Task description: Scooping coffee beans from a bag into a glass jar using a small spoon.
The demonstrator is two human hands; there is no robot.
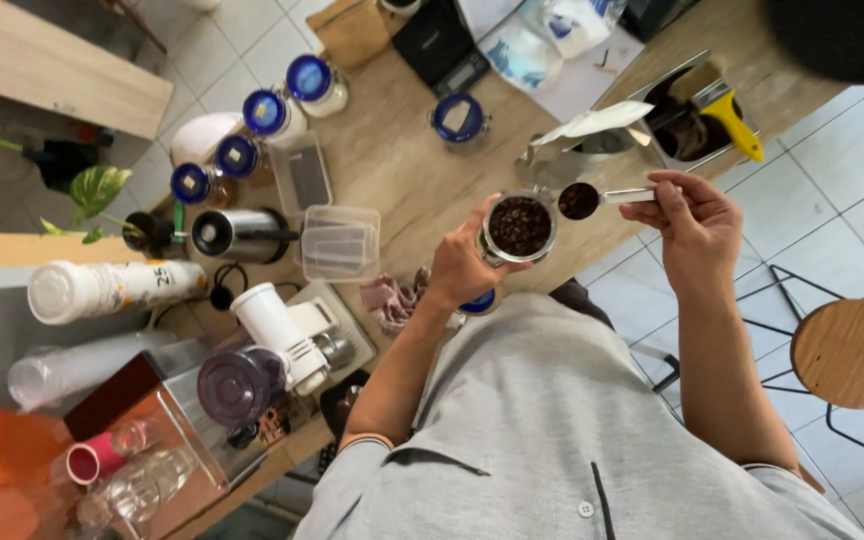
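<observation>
Left hand (460, 265): fingers wrapped around a steel cup (519, 229) of dark coffee beans, held above the worktop (392, 160) edge. Right hand (694, 222): fingers pinching the handle of a scoop (592, 199). Its bean-filled bowl sits just beside the cup's rim, handle running level toward the right fingers. Blue-lidded jars (267, 110) stand beyond.

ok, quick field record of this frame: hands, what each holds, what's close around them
view: head camera, looking straight down
left hand: grips a round container of coffee beans, open top
right hand: holds a metal scoop by its handle; bowl full of beans, beside the container's rim
surface: wooden counter
near left hand: clear plastic tub, crumpled cloth
further left: white grinder, steel flask, four blue-lidded jars
right of person: round wooden stool
</observation>
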